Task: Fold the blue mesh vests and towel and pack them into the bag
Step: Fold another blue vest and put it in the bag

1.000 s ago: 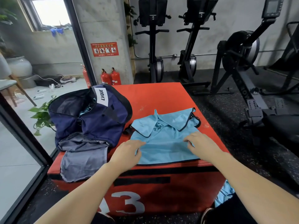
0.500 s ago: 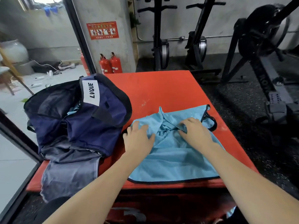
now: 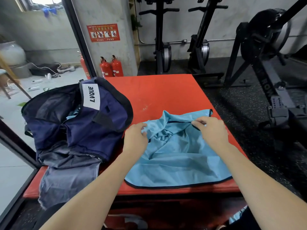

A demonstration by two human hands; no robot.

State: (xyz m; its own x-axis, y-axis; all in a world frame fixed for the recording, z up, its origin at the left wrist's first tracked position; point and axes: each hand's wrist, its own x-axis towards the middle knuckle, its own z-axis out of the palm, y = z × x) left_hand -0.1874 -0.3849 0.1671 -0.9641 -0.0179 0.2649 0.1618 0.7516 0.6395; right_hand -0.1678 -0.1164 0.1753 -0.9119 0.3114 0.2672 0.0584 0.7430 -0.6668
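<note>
Red padded box (image 3: 159, 93) with a flat top, scuffed near the middle. 2 red fire extinguishers (image 3: 111, 66) upright on the floor against a grey concrete pillar (image 3: 106, 12); red safety sign (image 3: 103, 32) on the pillar above them. Black exercise machines (image 3: 262, 47) on dark speckled rubber flooring (image 3: 245, 103). Large pale ceramic jar (image 3: 11, 53) far left.

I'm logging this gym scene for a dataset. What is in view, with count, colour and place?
mesh vest: one, light blue, on the box's right half
bag: one, navy, open, on the box's left
grey cloth: one, on the box in front of the bag
box: one, red
fire extinguishers: two plainly visible, red, by the pillar
exercise machines: several, black, behind
left hand: grips the vest's far left edge
right hand: pinches its far right edge
</note>
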